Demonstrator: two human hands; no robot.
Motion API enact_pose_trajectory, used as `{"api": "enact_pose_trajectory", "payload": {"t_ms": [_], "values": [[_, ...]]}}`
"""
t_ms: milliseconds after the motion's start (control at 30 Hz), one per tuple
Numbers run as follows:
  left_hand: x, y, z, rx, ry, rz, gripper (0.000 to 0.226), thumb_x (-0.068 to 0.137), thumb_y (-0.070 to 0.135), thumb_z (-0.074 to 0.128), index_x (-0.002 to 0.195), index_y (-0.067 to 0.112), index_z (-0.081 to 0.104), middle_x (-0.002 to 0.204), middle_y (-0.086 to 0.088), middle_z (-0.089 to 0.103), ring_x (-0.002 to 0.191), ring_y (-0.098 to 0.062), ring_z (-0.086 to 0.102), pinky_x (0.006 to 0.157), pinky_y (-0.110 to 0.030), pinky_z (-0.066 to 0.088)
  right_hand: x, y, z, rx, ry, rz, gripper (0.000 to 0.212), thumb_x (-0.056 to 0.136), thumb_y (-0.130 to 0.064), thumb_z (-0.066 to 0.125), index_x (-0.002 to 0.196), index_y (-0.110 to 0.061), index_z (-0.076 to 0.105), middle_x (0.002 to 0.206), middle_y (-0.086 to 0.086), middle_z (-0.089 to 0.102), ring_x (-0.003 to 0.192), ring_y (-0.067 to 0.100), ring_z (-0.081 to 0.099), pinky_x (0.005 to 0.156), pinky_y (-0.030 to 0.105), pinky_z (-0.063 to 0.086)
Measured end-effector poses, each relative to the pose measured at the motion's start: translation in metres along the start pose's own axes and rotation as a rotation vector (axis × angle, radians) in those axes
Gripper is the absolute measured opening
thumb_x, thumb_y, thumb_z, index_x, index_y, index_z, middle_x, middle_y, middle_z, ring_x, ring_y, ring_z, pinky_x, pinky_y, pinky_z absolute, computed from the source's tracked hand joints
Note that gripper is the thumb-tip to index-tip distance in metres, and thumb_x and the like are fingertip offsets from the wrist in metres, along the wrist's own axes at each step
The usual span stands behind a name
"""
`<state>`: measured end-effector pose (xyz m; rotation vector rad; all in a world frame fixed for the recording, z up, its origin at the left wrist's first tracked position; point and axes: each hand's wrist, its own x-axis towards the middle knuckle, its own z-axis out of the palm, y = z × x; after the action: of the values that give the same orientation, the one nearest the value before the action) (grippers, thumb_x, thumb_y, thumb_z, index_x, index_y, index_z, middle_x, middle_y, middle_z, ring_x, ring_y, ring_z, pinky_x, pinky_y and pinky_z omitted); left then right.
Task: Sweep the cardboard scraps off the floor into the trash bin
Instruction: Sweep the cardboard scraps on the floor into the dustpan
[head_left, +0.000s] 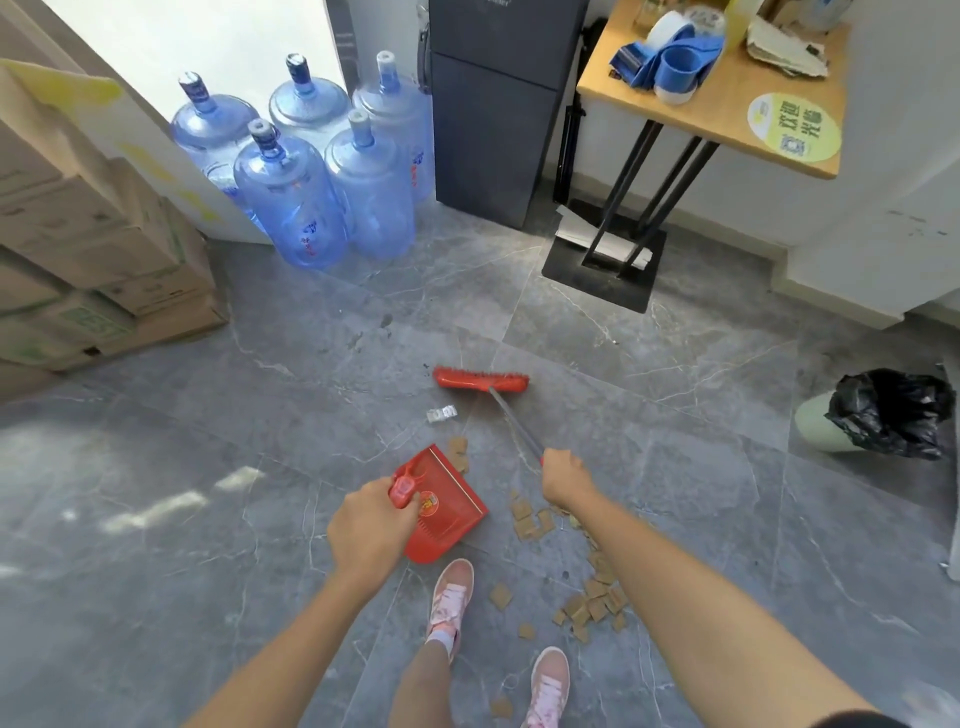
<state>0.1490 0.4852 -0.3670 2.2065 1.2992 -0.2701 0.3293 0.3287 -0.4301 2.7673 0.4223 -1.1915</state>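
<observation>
We see our left hand (371, 530) closed around the handle of a red dustpan (441, 506), whose body rests on the grey floor (208, 441). Our right hand (566, 475) grips the broom (483, 379) handle, the red head planted further out. Cardboard scraps (592, 603) lie scattered beside our pink shoes (451, 597), a few just past the dustpan. The trash bin (883, 413), lined in black, stands well apart at right.

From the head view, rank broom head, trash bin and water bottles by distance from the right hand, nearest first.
From the right hand:
1. Broom head, just ahead and slightly left, on the floor.
2. Trash bin, off to the right, lined with a black bag.
3. Water bottles, far ahead-left by the wall.
</observation>
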Motion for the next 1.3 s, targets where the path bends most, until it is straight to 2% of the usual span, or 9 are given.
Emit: {"api": "enact_pose_trajectory", "payload": {"t_ms": [100, 167, 300, 433, 600, 800, 1000, 1100, 1300], "values": [[-0.003, 0.000, 0.000, -0.011, -0.013, -0.013, 0.025, 0.084, 0.043, 0.060, 0.082, 0.019, 0.068, 0.084, -0.006, 0.071, 0.086, -0.031, 0.067, 0.064, -0.031, 0.041, -0.005, 0.028, 0.017, -0.069, -0.013, -0.013, 0.034, 0.096, -0.003, 0.041, 0.128, -0.003, 0.048, 0.101, 0.012, 0.060, 0.091, 0.031, 0.058, 0.074, 0.039, 0.048], [-0.008, 0.002, -0.001, -0.019, -0.017, -0.017, 0.024, 0.085, 0.042, 0.060, 0.078, 0.019, 0.066, 0.082, -0.006, 0.070, 0.085, -0.031, 0.066, 0.063, -0.030, 0.038, -0.015, 0.052, 0.029, -0.148, 0.007, -0.029, 0.040, 0.095, -0.001, 0.041, 0.135, -0.005, 0.042, 0.112, 0.013, 0.061, 0.101, 0.031, 0.061, 0.069, 0.035, 0.045], [-0.024, 0.008, -0.002, -0.016, -0.001, -0.001, 0.024, 0.085, 0.040, 0.060, 0.069, 0.023, 0.057, 0.079, -0.007, 0.069, 0.082, -0.032, 0.065, 0.061, -0.030, 0.036, -0.046, 0.109, 0.051, -0.255, -0.025, -0.026, 0.050, 0.093, 0.004, 0.041, 0.140, -0.008, 0.034, 0.123, 0.012, 0.058, 0.111, 0.029, 0.060, 0.077, 0.036, 0.049], [-0.051, 0.011, 0.009, 0.016, 0.014, 0.035, 0.029, 0.085, 0.046, 0.058, 0.074, 0.019, 0.063, 0.077, -0.007, 0.069, 0.081, -0.032, 0.066, 0.062, -0.031, 0.041, -0.089, 0.169, 0.077, -0.311, -0.048, -0.020, 0.058, 0.092, 0.003, 0.040, 0.146, -0.012, 0.026, 0.128, 0.011, 0.056, 0.117, 0.029, 0.056, 0.089, 0.036, 0.048], [-0.096, 0.012, 0.025, 0.040, 0.054, 0.073, 0.032, 0.084, 0.049, 0.059, 0.078, 0.019, 0.066, 0.077, -0.006, 0.070, 0.081, -0.031, 0.067, 0.061, -0.030, 0.041, -0.142, 0.238, 0.112, -0.323, -0.111, -0.008, 0.070, 0.092, 0.006, 0.041, 0.153, -0.017, 0.014, 0.125, 0.009, 0.059, 0.113, 0.026, 0.059, 0.081, 0.033, 0.048], [-0.144, -0.001, 0.039, 0.051, 0.093, 0.072, 0.029, 0.084, 0.049, 0.056, 0.076, 0.023, 0.065, 0.071, -0.002, 0.068, 0.074, -0.028, 0.067, 0.059, -0.031, 0.047, -0.181, 0.293, 0.139, -0.212, -0.156, 0.025, 0.064, 0.094, 0.001, 0.032, 0.152, -0.021, 0.017, 0.122, 0.011, 0.060, 0.110, 0.028, 0.060, 0.071, 0.031, 0.038], [-0.178, -0.014, 0.043, 0.034, 0.133, 0.063, 0.024, 0.086, 0.043, 0.059, 0.071, 0.025, 0.062, 0.074, -0.006, 0.070, 0.077, -0.033, 0.066, 0.059, -0.032, 0.043, -0.212, 0.313, 0.152, -0.059, -0.092, 0.010, 0.062, 0.094, -0.008, 0.039, 0.152, -0.024, 0.023, 0.099, 0.004, 0.050, 0.099, 0.025, 0.059, 0.070, 0.028, 0.037], [-0.185, -0.024, 0.041, 0.032, 0.133, 0.053, 0.027, 0.086, 0.043, 0.059, 0.065, 0.026, 0.056, 0.075, -0.008, 0.070, 0.078, -0.035, 0.067, 0.059, -0.032, 0.041, -0.224, 0.309, 0.151, -0.026, -0.092, 0.001, 0.062, 0.094, -0.013, 0.044, 0.151, -0.024, 0.024, 0.099, 0.004, 0.050, 0.090, 0.024, 0.054, 0.071, 0.029, 0.038], [-0.179, -0.045, 0.027, 0.012, 0.117, 0.023, 0.028, 0.086, 0.043, 0.058, 0.067, 0.024, 0.056, 0.078, -0.008, 0.070, 0.081, -0.033, 0.067, 0.061, -0.032, 0.042, -0.219, 0.257, 0.135, 0.044, -0.015, -0.053, 0.053, 0.092, -0.015, 0.046, 0.144, -0.022, 0.036, 0.112, 0.009, 0.060, 0.101, 0.028, 0.060, 0.075, 0.034, 0.046]]}}
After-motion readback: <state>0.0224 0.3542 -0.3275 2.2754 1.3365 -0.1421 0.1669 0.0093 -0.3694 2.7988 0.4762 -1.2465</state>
